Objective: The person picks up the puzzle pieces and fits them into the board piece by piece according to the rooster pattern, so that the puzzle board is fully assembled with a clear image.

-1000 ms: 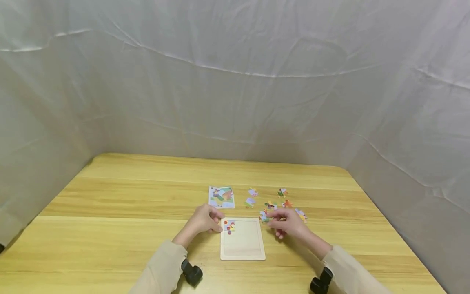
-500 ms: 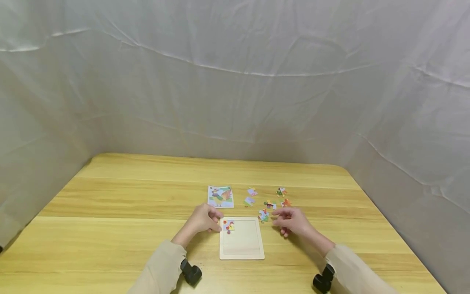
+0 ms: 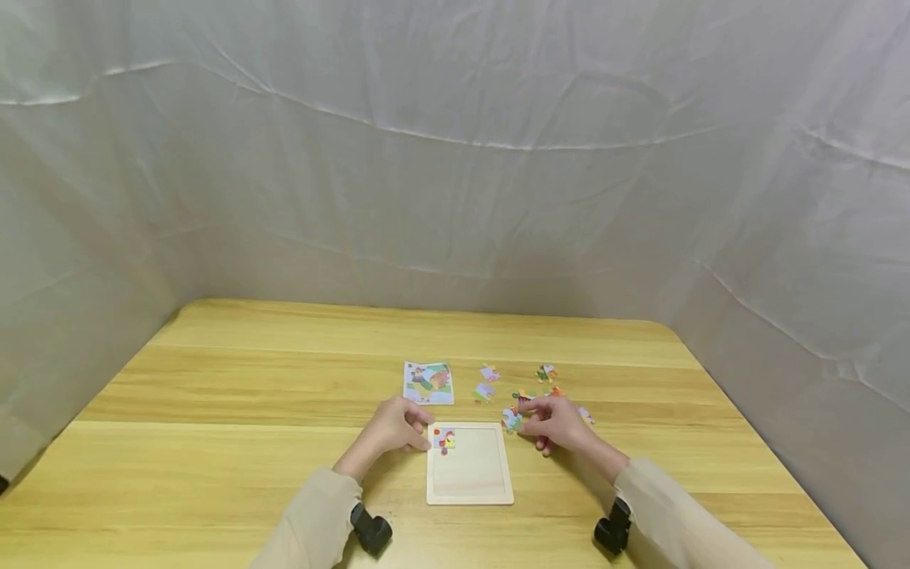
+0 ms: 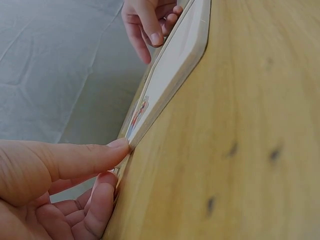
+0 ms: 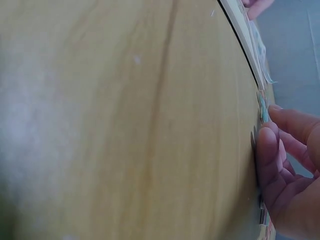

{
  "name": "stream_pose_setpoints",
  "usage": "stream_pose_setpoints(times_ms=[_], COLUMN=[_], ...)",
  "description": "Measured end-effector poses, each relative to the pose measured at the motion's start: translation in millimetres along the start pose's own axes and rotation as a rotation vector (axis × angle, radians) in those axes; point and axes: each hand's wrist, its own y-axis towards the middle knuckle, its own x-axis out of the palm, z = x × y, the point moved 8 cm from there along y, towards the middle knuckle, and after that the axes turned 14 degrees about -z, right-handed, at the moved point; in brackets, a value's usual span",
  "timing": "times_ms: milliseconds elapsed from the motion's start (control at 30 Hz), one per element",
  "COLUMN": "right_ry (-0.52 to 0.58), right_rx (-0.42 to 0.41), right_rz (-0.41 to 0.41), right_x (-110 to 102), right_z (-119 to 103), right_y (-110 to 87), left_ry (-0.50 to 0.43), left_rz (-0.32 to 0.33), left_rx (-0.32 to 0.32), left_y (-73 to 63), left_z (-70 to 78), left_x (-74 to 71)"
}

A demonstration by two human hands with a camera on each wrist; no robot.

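My left hand (image 3: pixel 394 424) holds the upper left corner of a square wooden puzzle tray (image 3: pixel 471 468), the thumb against the tray's left edge and the fingers curled round toward its upper edge; this grip is pinching the corner. The tray lies flat on the wood-grain surface (image 3: pixel 249 458). In its upper left corner sits one jigsaw piece bearing a red disc and a red-and-yellow bird (image 3: pixel 445 438), its rounded tab pointing toward me; the remainder of the recess shows bare pale wood.

My right hand (image 3: pixel 558 425) is low over the surface, to the right of the tray. Its grip is parted, thumb and index finger apart, with the tips at the right edge of a blue-and-green jigsaw piece (image 3: pixel 511 420), which lies just beside the tray's upper right corner. Whether either fingertip touches that piece, I cannot tell.

Beyond my hands lie further pieces: a lilac-and-pink piece (image 3: pixel 490 372), a lilac-and-green piece (image 3: pixel 484 392) nearer to me, a dark multicoloured piece (image 3: pixel 546 372) and an orange piece (image 3: pixel 556 391). A lilac-and-yellow piece (image 3: pixel 586 415) shows partly behind my right hand. Above the tray, a printed picture card (image 3: pixel 429 383) with a colourful bird lies flat. A grey curtain (image 3: pixel 455 197) hangs behind the surface
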Motion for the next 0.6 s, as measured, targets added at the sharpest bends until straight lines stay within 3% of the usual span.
stream_pose_setpoints(times_ms=[600], right_ry=[-0.078], right_rx=[0.066], right_rz=[0.079], right_x=[0.6], right_z=[2.4], right_y=[3.2], left_ry=[-0.005], left_rz=[-0.002], left_rx=[0.009], left_y=[-0.2], left_z=[-0.5], left_x=[0.3])
